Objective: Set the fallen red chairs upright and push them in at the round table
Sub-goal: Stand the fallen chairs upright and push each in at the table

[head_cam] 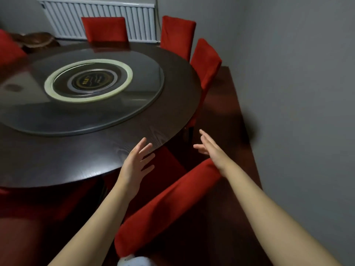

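Head view, looking down across the room.

Round table (pixel 57 160): dark wood with visible grain, fills the left and centre of the frame. On it lies a glass turntable (pixel 134 104) with a pale ring and a dark round emblem at its hub; the print cannot be read.

Near red chair (pixel 169 200): closest to the person, at the table's near right edge. It is covered in plain red fabric, and the top of the backrest runs diagonally from lower left to upper right. Its seat reaches under the table rim. The legs are hidden.

Other red chairs, same red covers, all upright with their backs against the table rim: back chair (pixel 105 29) in front of the white radiator (pixel 138 22), corner chair (pixel 177 35) to its right, side chair (pixel 206 62) nearer along the right rim. A further red chair back (pixel 9 48) shows partly at the left edge.

Left hand (pixel 134 166): released, fingers straight and spread, grasping nothing, over the table rim just beyond the near chair's backrest.

Right hand (pixel 211 148): released, fingers straight, grasping nothing, past the upper end of the backrest. The wrist crosses that end; contact cannot be told.
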